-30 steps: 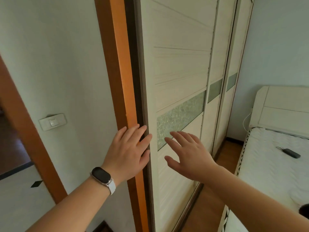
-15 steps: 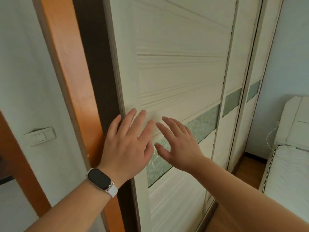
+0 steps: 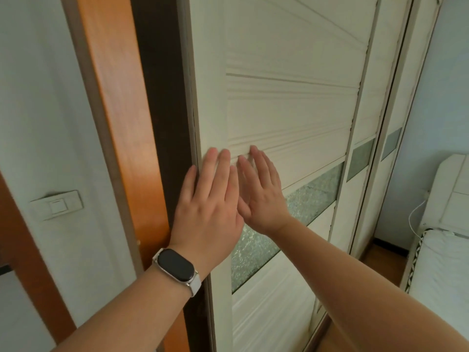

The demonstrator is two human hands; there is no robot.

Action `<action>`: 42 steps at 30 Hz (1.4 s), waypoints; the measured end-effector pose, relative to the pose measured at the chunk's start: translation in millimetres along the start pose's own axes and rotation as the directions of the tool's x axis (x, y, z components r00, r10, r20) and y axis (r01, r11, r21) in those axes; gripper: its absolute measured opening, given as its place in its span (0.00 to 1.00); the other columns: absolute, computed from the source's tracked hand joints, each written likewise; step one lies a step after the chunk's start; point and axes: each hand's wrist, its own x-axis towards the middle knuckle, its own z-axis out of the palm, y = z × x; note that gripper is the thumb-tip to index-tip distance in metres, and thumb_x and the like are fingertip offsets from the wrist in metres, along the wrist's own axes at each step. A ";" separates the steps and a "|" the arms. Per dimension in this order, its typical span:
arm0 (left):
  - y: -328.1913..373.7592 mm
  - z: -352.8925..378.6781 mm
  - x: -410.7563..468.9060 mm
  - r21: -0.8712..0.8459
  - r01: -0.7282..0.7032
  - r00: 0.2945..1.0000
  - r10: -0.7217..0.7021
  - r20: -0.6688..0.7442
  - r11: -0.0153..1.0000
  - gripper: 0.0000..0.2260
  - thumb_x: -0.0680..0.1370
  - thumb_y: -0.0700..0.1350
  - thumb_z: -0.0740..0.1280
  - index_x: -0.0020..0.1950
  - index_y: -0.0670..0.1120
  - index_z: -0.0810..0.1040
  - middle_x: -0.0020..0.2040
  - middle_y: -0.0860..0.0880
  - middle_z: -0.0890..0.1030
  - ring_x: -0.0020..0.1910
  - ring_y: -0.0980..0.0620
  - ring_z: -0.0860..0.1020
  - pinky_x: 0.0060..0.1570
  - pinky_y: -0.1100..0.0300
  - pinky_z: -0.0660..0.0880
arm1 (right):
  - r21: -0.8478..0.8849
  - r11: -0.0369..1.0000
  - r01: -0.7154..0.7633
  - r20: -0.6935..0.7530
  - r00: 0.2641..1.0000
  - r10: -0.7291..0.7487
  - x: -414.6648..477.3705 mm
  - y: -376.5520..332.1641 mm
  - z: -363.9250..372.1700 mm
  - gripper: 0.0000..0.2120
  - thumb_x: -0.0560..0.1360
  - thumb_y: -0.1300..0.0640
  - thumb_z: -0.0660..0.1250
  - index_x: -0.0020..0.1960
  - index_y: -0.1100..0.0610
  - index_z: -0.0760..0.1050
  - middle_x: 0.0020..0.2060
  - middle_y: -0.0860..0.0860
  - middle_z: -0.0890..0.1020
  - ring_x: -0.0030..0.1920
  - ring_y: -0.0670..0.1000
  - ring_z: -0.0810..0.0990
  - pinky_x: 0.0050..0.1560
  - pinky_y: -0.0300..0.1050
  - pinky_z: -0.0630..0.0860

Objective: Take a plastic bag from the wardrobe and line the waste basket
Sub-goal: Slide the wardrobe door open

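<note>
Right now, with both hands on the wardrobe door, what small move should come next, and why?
Probably slide the wardrobe door rightward, toward the bed. The left hand and right hand lie flat, fingers straight, near its left edge, beside a dark strip. No plastic bag is in view, so the wardrobe likely needs opening first.

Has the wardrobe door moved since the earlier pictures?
Yes. The wardrobe door slid right: the dark gap beside the orange frame is wider.
</note>
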 end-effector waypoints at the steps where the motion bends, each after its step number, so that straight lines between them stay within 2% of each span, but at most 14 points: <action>1: 1.9 3.4 -0.4 -0.014 0.005 1.000 -0.006 -0.008 1.000 0.27 0.79 0.51 0.53 0.76 0.40 0.62 0.79 0.39 0.56 0.79 0.40 0.50 0.75 0.41 0.57 | -0.004 1.000 -0.001 -0.013 1.000 0.001 -1.1 2.6 3.5 0.30 0.81 0.38 0.50 0.75 0.57 0.59 0.75 0.63 0.61 0.75 0.63 0.60 0.70 0.66 0.62; 6: 3.0 21.5 -1.7 -0.017 -0.005 0.999 0.004 -0.041 1.000 0.29 0.78 0.51 0.53 0.77 0.40 0.59 0.80 0.40 0.51 0.79 0.40 0.47 0.74 0.41 0.53 | -0.025 0.999 -0.024 -0.057 0.998 0.023 -2.3 19.5 21.5 0.33 0.79 0.33 0.45 0.79 0.48 0.48 0.76 0.60 0.55 0.76 0.64 0.58 0.72 0.67 0.59; 10: 17.0 31.8 1.9 -0.047 0.034 0.996 -0.038 -0.081 0.998 0.28 0.77 0.49 0.55 0.76 0.40 0.60 0.80 0.41 0.53 0.79 0.41 0.49 0.74 0.39 0.55 | 0.017 1.000 -0.023 -0.058 0.998 0.024 -3.2 31.5 24.7 0.32 0.79 0.34 0.44 0.76 0.52 0.55 0.76 0.59 0.56 0.76 0.63 0.57 0.73 0.66 0.58; 14: 37.3 47.1 5.3 -0.061 0.042 0.998 -0.045 -0.052 0.997 0.29 0.76 0.48 0.59 0.75 0.40 0.60 0.80 0.42 0.53 0.79 0.42 0.48 0.74 0.39 0.53 | -0.008 1.000 -0.002 -0.096 0.995 0.001 -2.0 55.8 26.5 0.33 0.80 0.35 0.45 0.74 0.58 0.59 0.74 0.63 0.60 0.75 0.64 0.59 0.71 0.66 0.60; 20: 58.0 77.0 36.3 0.000 0.008 0.986 -0.008 -0.166 1.000 0.24 0.78 0.48 0.55 0.72 0.41 0.68 0.79 0.42 0.59 0.78 0.42 0.54 0.73 0.40 0.55 | -0.009 0.999 0.036 -0.152 0.988 -0.037 -3.3 102.6 32.4 0.31 0.80 0.37 0.46 0.75 0.55 0.58 0.73 0.62 0.60 0.74 0.63 0.61 0.71 0.66 0.60; 24: 74.5 98.7 59.9 0.009 -0.033 0.966 0.035 -0.258 0.999 0.22 0.76 0.48 0.60 0.68 0.42 0.74 0.76 0.41 0.66 0.76 0.42 0.59 0.71 0.40 0.59 | -0.020 0.999 0.044 -0.162 0.986 -0.047 -3.8 139.4 33.2 0.30 0.80 0.36 0.47 0.76 0.52 0.56 0.74 0.61 0.60 0.76 0.60 0.59 0.73 0.63 0.58; 27: 89.1 114.7 76.4 0.004 -0.054 0.950 0.052 -0.307 0.999 0.22 0.75 0.47 0.63 0.68 0.42 0.75 0.74 0.41 0.68 0.75 0.42 0.61 0.70 0.39 0.60 | -0.009 0.999 0.043 -0.180 0.983 -0.044 -4.1 165.5 33.9 0.30 0.80 0.36 0.46 0.75 0.52 0.57 0.73 0.60 0.61 0.76 0.58 0.58 0.73 0.62 0.58; 31: 110.0 131.4 97.5 -0.001 -0.057 0.940 0.053 -0.336 0.998 0.23 0.74 0.47 0.64 0.67 0.41 0.75 0.74 0.41 0.68 0.75 0.41 0.62 0.69 0.39 0.62 | -0.001 0.999 0.049 -0.187 0.981 -0.048 -3.7 198.2 33.3 0.31 0.80 0.37 0.47 0.74 0.55 0.59 0.73 0.60 0.61 0.76 0.58 0.60 0.72 0.63 0.60; 36: 127.5 150.6 114.1 -0.011 -0.022 0.923 0.016 -0.385 1.000 0.24 0.73 0.48 0.65 0.69 0.43 0.75 0.75 0.41 0.63 0.76 0.42 0.57 0.71 0.41 0.60 | 0.025 0.998 0.049 -0.180 0.983 -0.043 -4.1 228.1 31.7 0.31 0.80 0.37 0.47 0.73 0.58 0.61 0.73 0.61 0.62 0.75 0.61 0.62 0.70 0.66 0.61; 42: 137.8 171.1 127.3 -0.037 -0.091 0.905 0.067 -0.419 0.995 0.27 0.71 0.49 0.67 0.70 0.44 0.74 0.75 0.41 0.63 0.78 0.43 0.55 0.71 0.41 0.61 | 0.005 0.998 0.063 -0.175 0.983 -0.061 -4.5 261.4 31.2 0.31 0.80 0.38 0.48 0.72 0.58 0.62 0.74 0.60 0.62 0.74 0.62 0.64 0.68 0.67 0.64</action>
